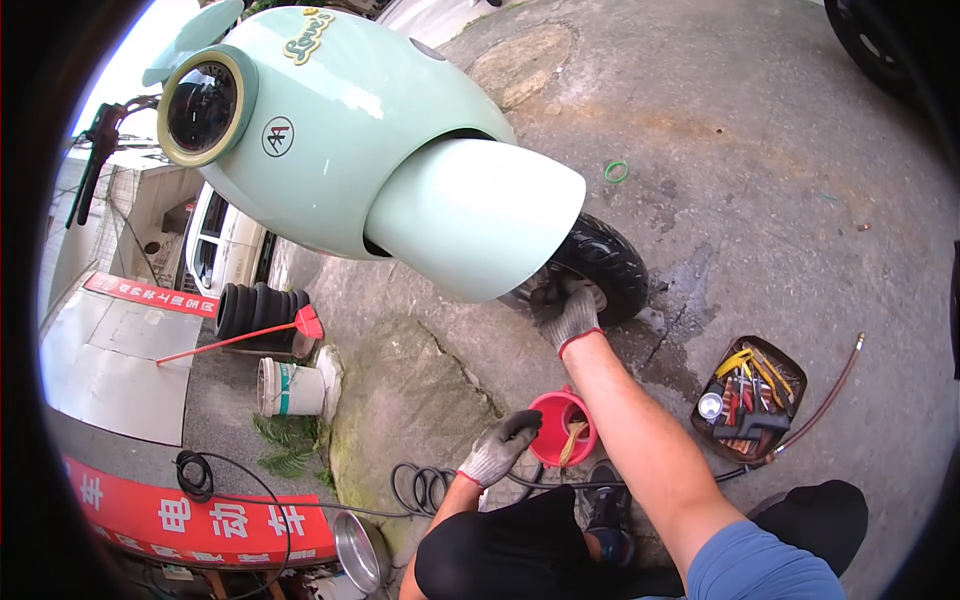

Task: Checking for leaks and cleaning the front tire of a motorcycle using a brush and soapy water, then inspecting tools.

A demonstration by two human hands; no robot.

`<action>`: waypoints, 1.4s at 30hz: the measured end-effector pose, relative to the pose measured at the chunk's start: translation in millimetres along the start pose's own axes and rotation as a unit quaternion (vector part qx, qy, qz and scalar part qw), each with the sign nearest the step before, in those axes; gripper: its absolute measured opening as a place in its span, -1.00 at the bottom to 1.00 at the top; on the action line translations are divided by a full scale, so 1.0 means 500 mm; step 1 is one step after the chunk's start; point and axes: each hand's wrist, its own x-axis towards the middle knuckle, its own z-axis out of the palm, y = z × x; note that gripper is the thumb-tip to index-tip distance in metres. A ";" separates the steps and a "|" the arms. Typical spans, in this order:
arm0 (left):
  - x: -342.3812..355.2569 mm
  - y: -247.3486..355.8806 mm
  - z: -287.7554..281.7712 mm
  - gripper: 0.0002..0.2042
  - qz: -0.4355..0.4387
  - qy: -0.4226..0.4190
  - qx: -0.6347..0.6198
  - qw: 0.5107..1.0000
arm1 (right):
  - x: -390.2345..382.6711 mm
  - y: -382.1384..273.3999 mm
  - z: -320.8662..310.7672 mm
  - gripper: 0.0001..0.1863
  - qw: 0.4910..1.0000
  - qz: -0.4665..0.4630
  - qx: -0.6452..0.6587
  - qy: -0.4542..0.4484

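1. The right hand (567, 312), gloved in grey, is pressed against the front wheel (600, 265) of a mint-green scooter (340, 130), at about 12 o'clock from the person's body. The fingers are curled at the tyre's edge near the rim, seemingly gripping it, though whether they are fully clamped cannot be told, since the mudguard (475, 215) overhangs them.
2. The left hand (500, 447), also gloved, is held lower, at about 7 o'clock from the wheel. It is loosely curled at the rim of a red bucket (560, 428), touching or just beside it; a firm grip cannot be confirmed.
3. The bucket is judged to be set right under the wheel and between the knees so that it is within reach of both hands while the tyre is worked on.
4. A brown tray of hand tools (748, 395) is laid at 4 o'clock from the wheel, near the right arm.
5. A black hose (425, 488) is coiled at the bucket's 8 o'clock, and a second, brass-tipped hose (830, 392) is run past the tray.
6. A white pail (290, 388), a red broom (240, 337) and stacked tyres (255, 308) stand well apart at 9 o'clock.
7. The view of the wheel's upper half is blocked by the mudguard.
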 end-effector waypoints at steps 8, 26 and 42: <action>-0.003 0.011 0.004 -0.58 -0.015 0.011 -0.012 1.000 | 0.016 0.002 -0.013 -0.76 0.999 -0.015 -0.017 -0.027; 0.011 -0.008 -0.002 -0.53 -0.019 -0.027 0.015 0.999 | 0.042 -0.006 -0.037 -0.81 0.998 0.022 -0.007 -0.065; 0.045 0.006 0.030 -0.60 0.045 -0.038 0.031 0.998 | -0.065 -0.070 -0.082 -0.81 0.910 0.099 -0.395 -0.079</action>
